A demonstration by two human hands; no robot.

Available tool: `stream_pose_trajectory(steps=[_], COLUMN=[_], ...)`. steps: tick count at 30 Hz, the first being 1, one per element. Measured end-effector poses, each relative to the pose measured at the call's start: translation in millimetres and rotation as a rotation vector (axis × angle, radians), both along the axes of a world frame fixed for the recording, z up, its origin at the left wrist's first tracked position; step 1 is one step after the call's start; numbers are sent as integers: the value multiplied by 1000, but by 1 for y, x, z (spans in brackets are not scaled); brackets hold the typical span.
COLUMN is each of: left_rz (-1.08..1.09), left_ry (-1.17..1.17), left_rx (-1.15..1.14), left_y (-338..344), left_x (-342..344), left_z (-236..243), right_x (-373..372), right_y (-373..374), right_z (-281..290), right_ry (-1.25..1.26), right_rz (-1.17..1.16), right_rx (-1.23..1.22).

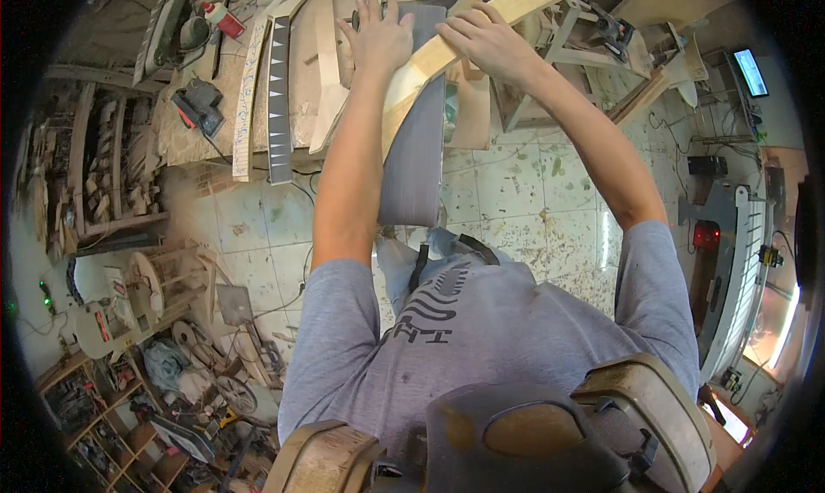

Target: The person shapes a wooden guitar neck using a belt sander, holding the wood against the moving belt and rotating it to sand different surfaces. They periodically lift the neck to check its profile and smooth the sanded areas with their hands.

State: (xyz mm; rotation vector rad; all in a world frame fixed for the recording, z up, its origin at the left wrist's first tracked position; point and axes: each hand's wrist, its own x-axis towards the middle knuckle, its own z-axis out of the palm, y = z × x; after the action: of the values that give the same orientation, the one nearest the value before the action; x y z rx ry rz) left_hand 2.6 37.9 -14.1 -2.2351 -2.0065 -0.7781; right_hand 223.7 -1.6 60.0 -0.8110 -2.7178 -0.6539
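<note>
A long grey sanding belt runs toward me at the middle, with a curved pale wooden piece lying across it. My left hand is at the far end of the belt, beside the piece, its fingers spread; what lies under the palm is hidden. My right hand grips the piece farther right, fingers curled over its top. Left of the belt lie a dark strip with white triangles, a pale marked strip and other pale wooden pieces.
The workbench carries a corded power tool and a red bottle. Wood scraps are stacked at the left, wooden cubbies lower left. The tiled floor shows below, with cables. A monitor is at the right.
</note>
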Motion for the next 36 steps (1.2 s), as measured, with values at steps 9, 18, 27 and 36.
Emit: stream_pose_trajectory(steps=[9,18,27,36], left_rz=[-46,-12,4,-15], left_ry=[50,-4,13,42], left_rx=[-64,-80,-54,-18], left_y=[-1,-6,-2,12], left_x=[17,2,1,34], left_z=[11,12,8,1], right_x=[17,3,4,32], right_y=[-4,-1,3,3], right_z=[0,1,2,7], right_ry=[7,-12,-47,-49], right_rz=[-13,1,-25,-53], right_rx=[43,35,-4,17])
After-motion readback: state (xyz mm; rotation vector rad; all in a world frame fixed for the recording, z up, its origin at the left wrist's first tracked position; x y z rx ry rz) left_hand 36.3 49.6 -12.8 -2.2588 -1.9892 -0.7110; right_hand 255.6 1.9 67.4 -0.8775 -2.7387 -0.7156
